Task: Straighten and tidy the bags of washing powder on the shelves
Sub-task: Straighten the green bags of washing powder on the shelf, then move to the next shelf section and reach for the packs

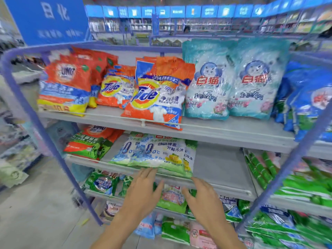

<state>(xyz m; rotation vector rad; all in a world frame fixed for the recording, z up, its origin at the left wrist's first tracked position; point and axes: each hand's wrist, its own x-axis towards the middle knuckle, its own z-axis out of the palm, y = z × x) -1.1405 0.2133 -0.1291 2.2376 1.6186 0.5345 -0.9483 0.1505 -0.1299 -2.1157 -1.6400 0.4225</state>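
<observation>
Both hands are reaching toward the second shelf (224, 168) of a blue-framed rack. The left hand (143, 191) is spreading its fingers wide and holding nothing. Its fingertips are lying at the near edge of the lemon-print bags (156, 153), though I cannot tell whether they are touching the plastic. The right hand (203, 200) is hovering just to the right, fingers likewise straight and apart, gripping nothing, with its fingertips just below the near right corner of the same bags.

Those white, blue and green bags are lying flat and overlapping in the middle of the second shelf, with their near edge hanging over the front rail. To their left, orange and green bags (89, 141) are lying tilted in a loose pile.

On the top shelf (233, 130), orange OMO bags (66, 83) are leaning back at the left end. A small Tide bag (116, 87) is sitting just beside them. A large Tide bag (158, 94) is tipping forward, its bottom corner poking out over the front rail. To its right, two teal cat-face bags (206, 81) are standing upright side by side and touching. Blue bags (309, 97) are slumping at the right end.

On the third shelf, a pink and green bag (172, 198) is showing between the two hands, and green bags (102, 182) are lying to the left of it. A blue sign (48, 18) is hanging at the far left, above the rack.
</observation>
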